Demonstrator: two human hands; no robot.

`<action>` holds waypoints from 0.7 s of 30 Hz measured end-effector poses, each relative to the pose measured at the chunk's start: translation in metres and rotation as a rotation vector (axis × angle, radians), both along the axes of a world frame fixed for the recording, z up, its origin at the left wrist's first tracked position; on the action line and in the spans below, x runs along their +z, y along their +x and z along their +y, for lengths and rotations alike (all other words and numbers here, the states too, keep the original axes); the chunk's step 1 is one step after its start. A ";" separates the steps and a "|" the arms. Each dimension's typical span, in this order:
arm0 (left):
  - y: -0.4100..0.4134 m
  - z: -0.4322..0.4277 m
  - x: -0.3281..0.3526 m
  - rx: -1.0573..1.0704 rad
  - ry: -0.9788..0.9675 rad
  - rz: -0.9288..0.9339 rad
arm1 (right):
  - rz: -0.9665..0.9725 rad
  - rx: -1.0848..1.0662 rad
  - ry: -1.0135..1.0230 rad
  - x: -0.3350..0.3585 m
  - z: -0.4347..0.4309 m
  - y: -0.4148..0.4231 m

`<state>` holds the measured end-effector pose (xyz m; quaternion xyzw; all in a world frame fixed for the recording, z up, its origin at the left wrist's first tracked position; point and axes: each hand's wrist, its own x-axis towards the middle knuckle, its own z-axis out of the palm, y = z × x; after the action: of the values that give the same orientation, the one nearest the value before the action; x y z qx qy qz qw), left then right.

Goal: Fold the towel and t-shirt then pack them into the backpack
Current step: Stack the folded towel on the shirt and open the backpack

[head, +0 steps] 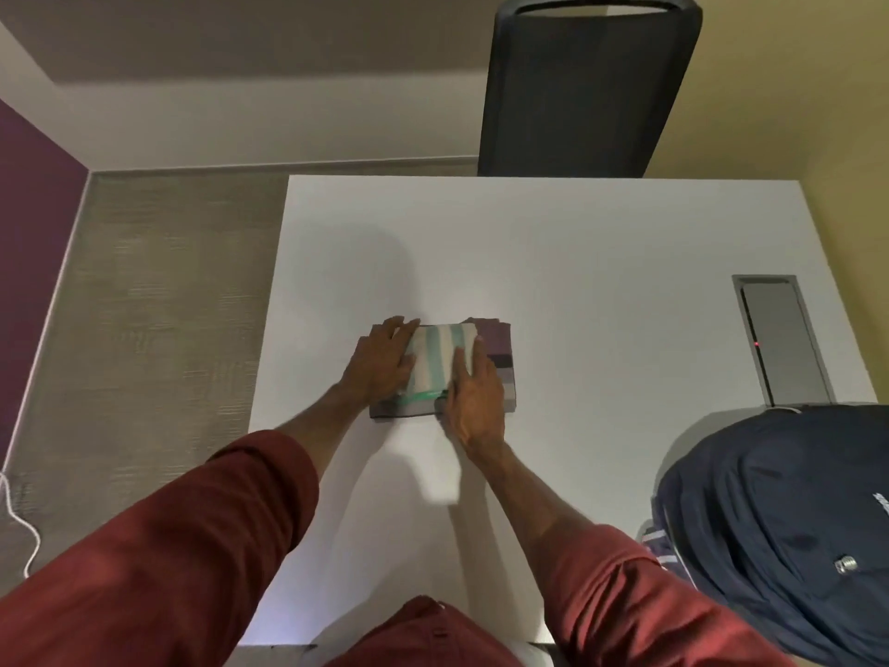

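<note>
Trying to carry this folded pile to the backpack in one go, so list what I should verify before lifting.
1. Towel folded: ok, a compact striped rectangle.
2. T-shirt folded: ok, it lies flat under the towel on the table.
3. Pile stacked neatly: ok, the towel lies within the t-shirt's outline.
4. Grip under the pile: not ok, the left hand and right hand rest flat on the towel's two sides, not beneath the t-shirt.
5. Backpack open: cannot tell, no opening shows from this angle.
</note>
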<state>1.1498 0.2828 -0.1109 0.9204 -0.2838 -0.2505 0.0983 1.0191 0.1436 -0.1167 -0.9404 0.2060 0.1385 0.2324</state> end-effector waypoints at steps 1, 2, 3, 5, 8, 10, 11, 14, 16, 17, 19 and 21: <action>-0.003 0.001 -0.003 -0.015 0.022 -0.010 | 0.036 0.027 -0.062 -0.002 0.001 -0.003; -0.006 0.003 -0.006 -0.039 0.047 -0.036 | 0.057 0.052 -0.107 -0.004 0.003 -0.006; -0.010 0.004 -0.009 -0.071 0.072 -0.084 | 0.071 0.074 -0.141 -0.005 0.004 -0.008; -0.018 0.005 -0.012 -0.117 0.102 -0.199 | 0.088 0.098 -0.170 -0.007 0.005 -0.012; -0.029 0.001 -0.016 -0.108 0.117 -0.221 | 0.121 0.118 -0.225 -0.011 0.006 -0.012; -0.037 -0.001 -0.024 -0.129 0.145 -0.193 | 0.111 0.136 -0.239 -0.012 0.007 -0.008; -0.041 -0.001 -0.028 -0.147 0.163 -0.186 | 0.086 0.153 -0.251 -0.012 0.007 -0.003; -0.045 0.001 -0.042 -0.204 0.179 -0.170 | 0.007 0.250 -0.274 -0.013 0.003 0.022; -0.040 0.004 -0.050 -0.232 0.175 -0.180 | 0.008 0.290 -0.273 -0.020 0.000 0.036; -0.037 0.007 -0.054 -0.238 0.173 -0.186 | 0.028 0.290 -0.263 -0.025 -0.001 0.039; -0.032 0.013 -0.060 -0.246 0.182 -0.185 | 0.071 0.235 -0.214 -0.037 0.000 0.034; -0.034 0.015 -0.066 -0.220 0.195 -0.197 | 0.084 0.183 -0.226 -0.049 0.004 0.024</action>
<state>1.1156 0.2982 -0.1767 0.9090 -0.3654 -0.1949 -0.0478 1.0428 0.1472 -0.1655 -0.9688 0.1432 0.1744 0.1028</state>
